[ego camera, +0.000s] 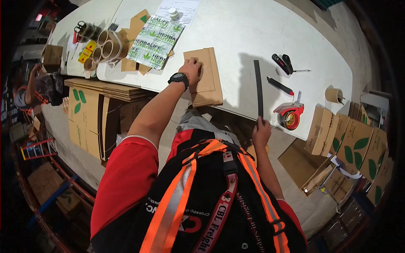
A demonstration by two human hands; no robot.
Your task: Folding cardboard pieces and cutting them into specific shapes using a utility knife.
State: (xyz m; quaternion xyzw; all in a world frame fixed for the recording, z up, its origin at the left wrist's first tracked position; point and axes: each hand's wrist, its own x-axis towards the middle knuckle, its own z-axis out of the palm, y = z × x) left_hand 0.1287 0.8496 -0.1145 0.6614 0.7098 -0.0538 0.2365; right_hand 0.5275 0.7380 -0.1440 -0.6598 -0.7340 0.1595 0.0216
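My left hand (190, 70), with a black watch at the wrist, lies over a flat folded piece of cardboard (207, 76) and holds it at its left side. The cardboard's near end reaches the front edge of the white table (234, 34). Low at that edge, my right hand (261, 131) grips the near end of a long black flat strip (258, 85), perhaps a ruler. The strip points away from me across the tabletop. Right of it lie a black pen-like tool (280, 86) with a red tip and a red tape dispenser (289, 115).
Left are a printed plastic bag (156, 42), a white-capped bottle (173, 13), cardboard tubes (109, 47) and yellow boxes (87, 52). Black-handled tools (283, 64) and a tape core (333, 95) lie right. Carton stacks (84, 118) and boxes (352, 136) flank me. Another person (36, 87) is far left.
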